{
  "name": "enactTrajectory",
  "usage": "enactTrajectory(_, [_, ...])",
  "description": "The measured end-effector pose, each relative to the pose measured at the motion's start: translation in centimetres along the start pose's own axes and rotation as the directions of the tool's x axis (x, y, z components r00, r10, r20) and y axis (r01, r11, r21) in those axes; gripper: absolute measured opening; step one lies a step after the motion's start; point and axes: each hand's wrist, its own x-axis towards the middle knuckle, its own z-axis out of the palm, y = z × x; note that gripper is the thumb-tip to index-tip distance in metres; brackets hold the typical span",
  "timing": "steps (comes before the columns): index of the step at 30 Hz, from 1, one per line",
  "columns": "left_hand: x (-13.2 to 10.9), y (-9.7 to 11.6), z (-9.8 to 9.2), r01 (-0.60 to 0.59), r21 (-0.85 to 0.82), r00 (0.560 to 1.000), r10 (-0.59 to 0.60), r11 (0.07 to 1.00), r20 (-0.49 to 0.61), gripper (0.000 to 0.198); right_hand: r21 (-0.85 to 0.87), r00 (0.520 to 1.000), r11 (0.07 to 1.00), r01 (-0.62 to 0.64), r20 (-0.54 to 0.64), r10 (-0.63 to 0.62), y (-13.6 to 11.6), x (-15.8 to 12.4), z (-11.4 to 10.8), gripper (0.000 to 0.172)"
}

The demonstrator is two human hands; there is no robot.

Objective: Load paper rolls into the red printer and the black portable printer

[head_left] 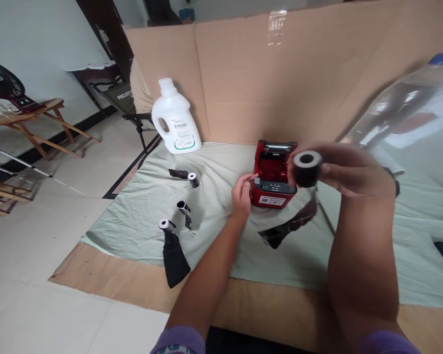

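Observation:
A small red printer with its lid open sits on a pale green cloth. My left hand rests against the printer's left side, fingers curled at its edge. My right hand is raised above and right of the printer, gripping a black roll with a white core. From the roll a loose black strip trails down onto the cloth.
Three more black rolls lie on the cloth to the left, partly unrolled. A white jug stands at the back left by a cardboard wall. A clear plastic bottle looms at the right.

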Motion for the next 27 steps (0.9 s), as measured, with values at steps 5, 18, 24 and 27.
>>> enactTrajectory(5, [-0.3, 1.1, -0.2, -0.142, -0.027, 0.990, 0.142, 0.990, 0.009, 0.040, -0.414, 0.991, 0.902, -0.122, -0.008, 0.130, 4.3, 1.2, -3.4, 0.034])
enactTrajectory(18, [-0.9, 2.1, -0.7, -0.453, 0.446, 0.892, 0.394, 0.772, 0.222, 0.041, -0.821, 0.945, 0.510, -0.257, -0.102, 0.311, 11.9, 5.4, -0.4, 0.034])
enactTrajectory(24, [-1.1, 1.9, -0.3, -0.509, 0.466, 0.860, 0.436, 0.724, 0.264, 0.036, -0.549, 0.965, 0.795, -0.260, -0.176, 0.195, 11.1, 4.6, -2.5, 0.018])
enactTrajectory(27, [-1.2, 2.0, -0.2, -0.523, 0.470, 0.852, 0.460, 0.712, 0.251, 0.031, -0.346, 0.898, 0.884, -0.315, -0.410, 0.160, 10.8, 4.0, -4.3, 0.029])
